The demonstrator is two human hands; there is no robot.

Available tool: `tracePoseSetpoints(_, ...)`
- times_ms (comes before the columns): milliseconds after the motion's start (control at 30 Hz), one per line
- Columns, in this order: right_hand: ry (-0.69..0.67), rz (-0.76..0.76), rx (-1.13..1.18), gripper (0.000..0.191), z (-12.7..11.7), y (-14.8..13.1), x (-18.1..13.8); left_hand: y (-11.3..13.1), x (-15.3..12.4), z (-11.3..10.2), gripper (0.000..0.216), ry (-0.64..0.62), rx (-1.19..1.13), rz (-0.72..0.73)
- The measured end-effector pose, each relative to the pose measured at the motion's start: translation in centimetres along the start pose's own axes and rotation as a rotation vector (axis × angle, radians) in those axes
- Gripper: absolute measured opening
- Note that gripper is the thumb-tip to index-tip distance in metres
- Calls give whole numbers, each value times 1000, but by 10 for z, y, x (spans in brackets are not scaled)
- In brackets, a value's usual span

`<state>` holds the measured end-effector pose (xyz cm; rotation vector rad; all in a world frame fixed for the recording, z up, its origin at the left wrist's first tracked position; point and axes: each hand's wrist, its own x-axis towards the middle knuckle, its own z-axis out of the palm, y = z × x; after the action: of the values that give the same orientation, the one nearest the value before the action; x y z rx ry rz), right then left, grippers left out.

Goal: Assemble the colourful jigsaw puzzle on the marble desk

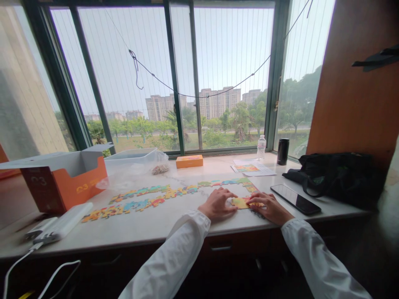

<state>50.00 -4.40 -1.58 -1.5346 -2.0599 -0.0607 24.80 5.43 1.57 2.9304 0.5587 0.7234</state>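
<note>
A colourful jigsaw puzzle (162, 193) lies in long joined strips across the pale marble desk (149, 226). My left hand (218, 204) rests palm down on the desk, its fingertips pressed on a small yellow-orange cluster of puzzle pieces (240, 202). My right hand (270, 206) lies on the other side of that cluster, fingers curled and touching its right edge. Both arms wear white sleeves.
A black phone (295, 199) lies right of my hands, a black bag (338, 176) beyond it. An orange box (62, 176), a white power bank (60, 226) with cables, a clear plastic tub (132, 160), an orange puzzle box (189, 161), a leaflet (249, 168), a water bottle (261, 147) and a black cup (282, 151) stand by the window.
</note>
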Motion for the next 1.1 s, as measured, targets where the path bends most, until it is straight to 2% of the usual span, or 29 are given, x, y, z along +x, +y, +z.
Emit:
tracePoseSetpoints(200, -5, -70, -1, 32, -3, -3, -2, 0, 0, 0, 42, -18, -122, -90)
tracePoseSetpoints(400, -39, -111, 32, 32, -3, -2, -1, -5, 5, 0, 53, -119, -261, -233)
tracePoseSetpoints(700, -92, -8, 125, 37, -3, -4, 2, -5, 9, 3, 58, -174, -302, -336)
tracePoseSetpoints(1100, -67, 127, 248, 51, 8, -8, 13, 7, -2, 5, 58, -110, -224, -350)
